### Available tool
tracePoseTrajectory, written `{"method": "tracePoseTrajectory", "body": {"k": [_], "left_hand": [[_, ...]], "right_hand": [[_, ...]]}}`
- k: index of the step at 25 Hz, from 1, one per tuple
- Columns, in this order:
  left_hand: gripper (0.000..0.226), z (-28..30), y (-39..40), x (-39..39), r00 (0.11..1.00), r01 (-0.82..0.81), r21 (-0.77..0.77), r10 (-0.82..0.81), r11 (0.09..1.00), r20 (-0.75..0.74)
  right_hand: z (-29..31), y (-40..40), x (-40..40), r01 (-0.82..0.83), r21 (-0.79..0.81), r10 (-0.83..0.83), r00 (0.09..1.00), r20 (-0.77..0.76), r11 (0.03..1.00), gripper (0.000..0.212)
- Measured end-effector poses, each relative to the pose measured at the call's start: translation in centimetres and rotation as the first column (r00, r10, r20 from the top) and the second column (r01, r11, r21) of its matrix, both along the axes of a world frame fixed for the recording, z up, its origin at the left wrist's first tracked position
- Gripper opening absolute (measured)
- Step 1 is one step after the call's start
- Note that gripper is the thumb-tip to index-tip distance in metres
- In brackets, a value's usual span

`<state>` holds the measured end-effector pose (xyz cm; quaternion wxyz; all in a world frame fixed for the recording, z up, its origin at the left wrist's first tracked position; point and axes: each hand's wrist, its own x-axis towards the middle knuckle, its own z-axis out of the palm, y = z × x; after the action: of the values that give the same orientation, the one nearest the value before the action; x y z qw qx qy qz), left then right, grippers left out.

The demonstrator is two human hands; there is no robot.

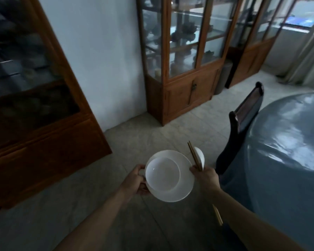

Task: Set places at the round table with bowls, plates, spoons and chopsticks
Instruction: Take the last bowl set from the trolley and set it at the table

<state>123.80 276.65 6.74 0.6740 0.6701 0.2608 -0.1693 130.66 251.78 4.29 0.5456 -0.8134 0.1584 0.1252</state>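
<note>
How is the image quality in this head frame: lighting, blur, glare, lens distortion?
Head view: dim indoor light; the left cabinet is dark and motion-smeared; the white bowl and plate in the left hand show little surface detail; daylight glare streaks the table cover; wide-angle distortion tilts the glass cabinet; the right hand with chopsticks and spoon is fairly sharp.

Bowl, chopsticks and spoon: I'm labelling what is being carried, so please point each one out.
bowl [162, 172], head view, on its inner bottom.
chopsticks [194, 156], head view, on the shafts above the right hand.
spoon [200, 156], head view, on its white scoop.
</note>
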Motion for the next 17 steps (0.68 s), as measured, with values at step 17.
{"method": "tracePoseTrajectory", "body": {"k": [17], "left_hand": [[0.040, 2.3, -13.8, 40.0, 0.893, 0.447, 0.011, -0.447, 0.895, 0.061]], "right_hand": [[3.1, -14.1, 26.8, 0.460, -0.040, -0.453, 0.883, 0.124, 0.887, 0.013]]}}
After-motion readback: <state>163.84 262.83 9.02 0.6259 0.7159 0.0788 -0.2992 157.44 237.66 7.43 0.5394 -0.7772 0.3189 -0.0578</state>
